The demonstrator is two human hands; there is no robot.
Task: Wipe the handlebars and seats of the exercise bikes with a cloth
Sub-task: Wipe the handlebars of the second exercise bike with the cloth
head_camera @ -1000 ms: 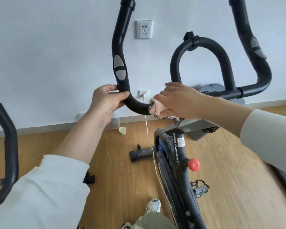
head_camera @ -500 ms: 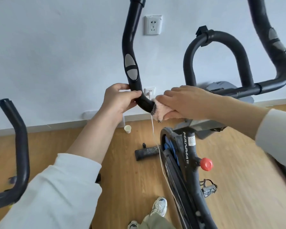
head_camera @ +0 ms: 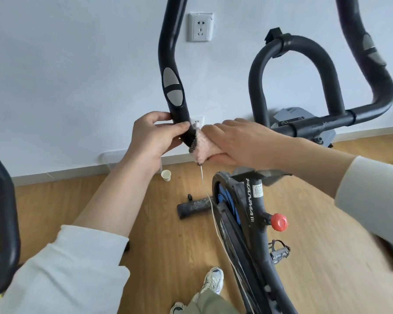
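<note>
The left hand [head_camera: 152, 137] curls round the black handlebar [head_camera: 170, 53] just below its grey inserts [head_camera: 173, 87]. Right beside it on the handlebar, the right hand [head_camera: 241, 143] clasps a pink cloth [head_camera: 202, 148], seemingly wrapped round the bar.

The left grip [head_camera: 152, 137] holds the black padded handlebar [head_camera: 173, 87] at its lower bend. Just to its right, the right grip [head_camera: 243, 143] clasps the pink knitted cloth [head_camera: 201, 146] against the same bar. Below them stands the dark metal bike frame [head_camera: 255, 207], with the red round knob [head_camera: 279, 222] on its right side. The small white paper cup [head_camera: 166, 175] sits on the wooden plank floor [head_camera: 159, 234] near the wall, left of the frame.
</note>
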